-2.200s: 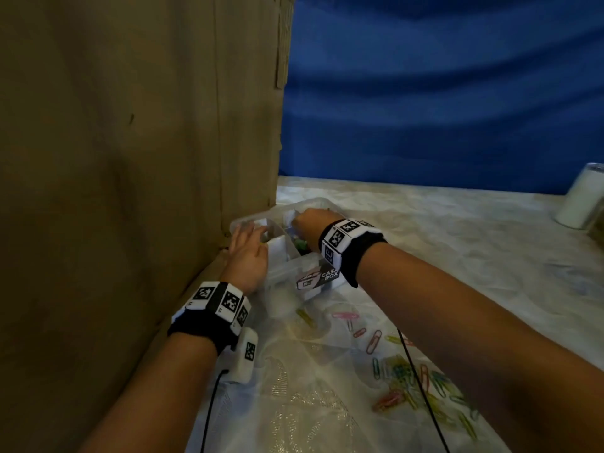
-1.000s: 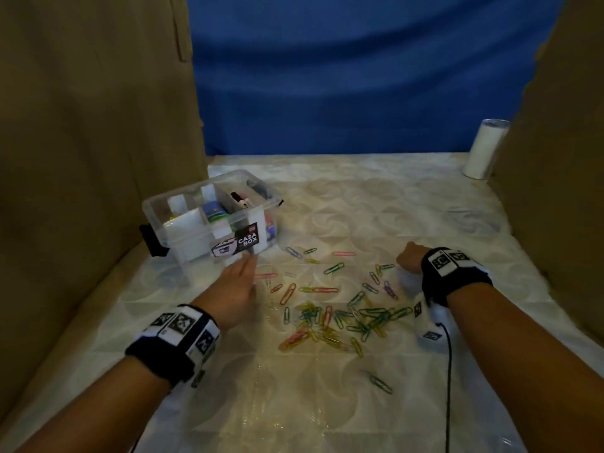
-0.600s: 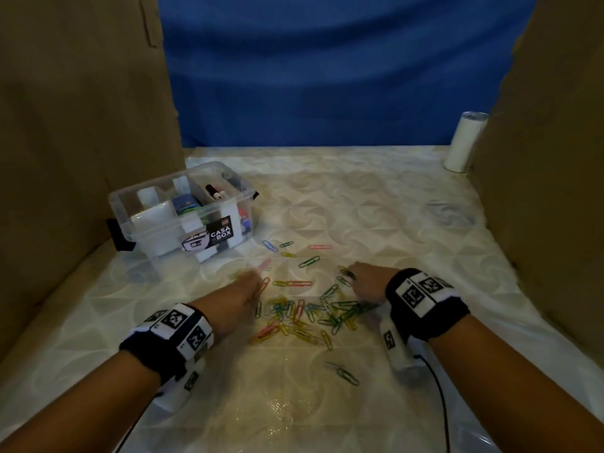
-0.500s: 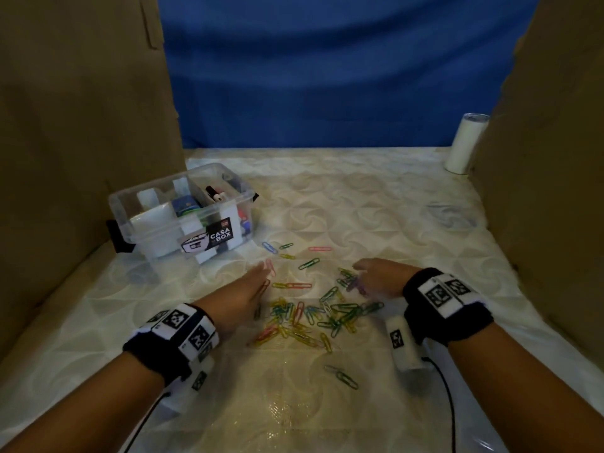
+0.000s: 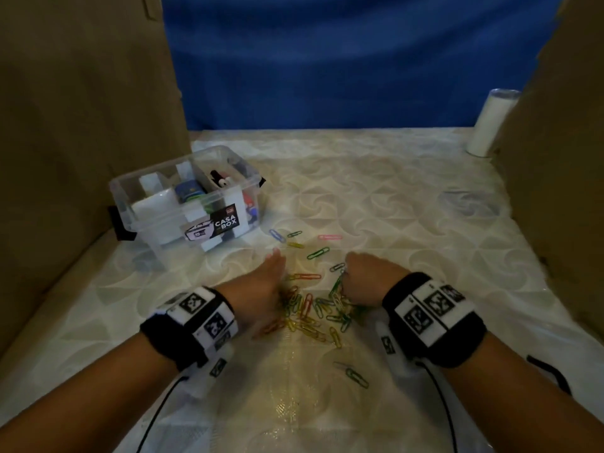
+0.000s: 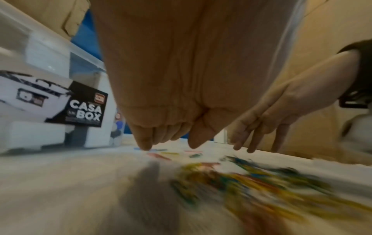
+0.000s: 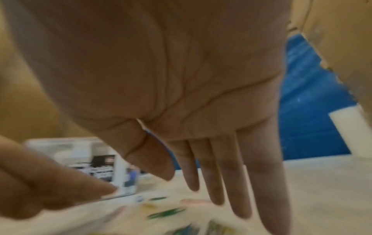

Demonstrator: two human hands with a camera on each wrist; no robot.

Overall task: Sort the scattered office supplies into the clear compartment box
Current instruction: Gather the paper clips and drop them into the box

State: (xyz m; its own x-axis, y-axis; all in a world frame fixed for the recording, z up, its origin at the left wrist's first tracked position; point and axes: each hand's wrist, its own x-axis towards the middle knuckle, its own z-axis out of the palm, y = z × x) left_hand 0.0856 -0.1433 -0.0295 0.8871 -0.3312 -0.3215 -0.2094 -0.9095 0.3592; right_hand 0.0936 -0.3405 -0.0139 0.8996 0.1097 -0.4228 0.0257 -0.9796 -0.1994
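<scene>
From the head camera we see the clear compartment box (image 5: 183, 204) at ten o'clock, its label reading "CASA BOX", with small supplies in its compartments. The coloured paper clips (image 5: 313, 308) lie heaped on the pale quilted surface (image 5: 392, 204) at centre. Our left hand (image 5: 261, 289) flanks the heap at nine o'clock, our right hand (image 5: 366, 276) at three. A white roll (image 5: 490, 122) stands at one o'clock.

The left wrist view shows our left fingers (image 6: 145, 139) straight, holding nothing, "CASA BOX" legible at nine o'clock.

The right wrist view shows our right fingers (image 7: 227, 174) extended, empty, above blurred clips.
</scene>
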